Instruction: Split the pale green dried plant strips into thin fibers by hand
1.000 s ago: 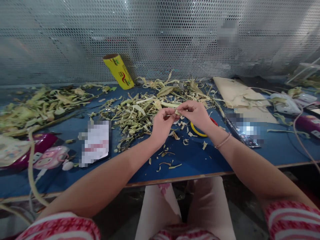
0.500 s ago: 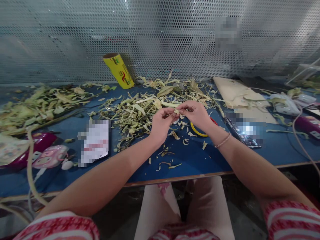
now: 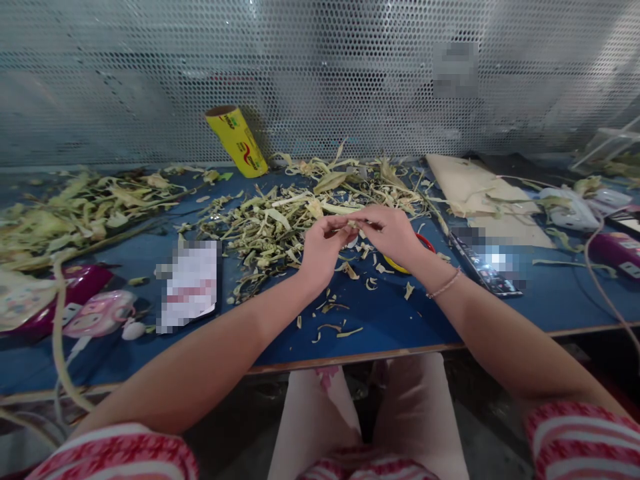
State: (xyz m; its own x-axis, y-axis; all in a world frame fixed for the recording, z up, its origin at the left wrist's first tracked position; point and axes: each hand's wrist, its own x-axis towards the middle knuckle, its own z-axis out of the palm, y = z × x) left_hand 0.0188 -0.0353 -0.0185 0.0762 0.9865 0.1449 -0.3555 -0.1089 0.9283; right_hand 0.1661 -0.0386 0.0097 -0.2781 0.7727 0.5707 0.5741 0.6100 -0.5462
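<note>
**Two hands pinch one small plant strip above the blue table**

Both hands meet over the middle of the blue table [image 3: 565, 300], just in front of the big heap of pale green husk strips [image 3: 280, 223]. The left hand [image 3: 320, 250] and the right hand [image 3: 395, 233] each close fingertips narrowly on the same small strip piece [image 3: 354, 225], held between them above the table, not resting on it. Judging by the grip, the step in hand is peeling or splitting this piece apart; the next move would call for a steady pull in opposite directions, with the pinch kept tight so the thin strip does not slip.

Short trimmings [image 3: 345, 313] lie scattered on the table near the wrists. A yellow-and-red ring [image 3: 400, 267], possibly a scissor handle, lies partly hidden under the right hand. A second heap of husks [image 3: 75, 213] sits at the far left.

As for containers, a yellow roll tube [image 3: 239, 141] leans against the perforated metal screen [image 3: 320, 73] at the far side; its open end shows nothing inside that I can make out. A flat brown cardboard sheet [image 3: 470, 187] lies to the right.
</note>
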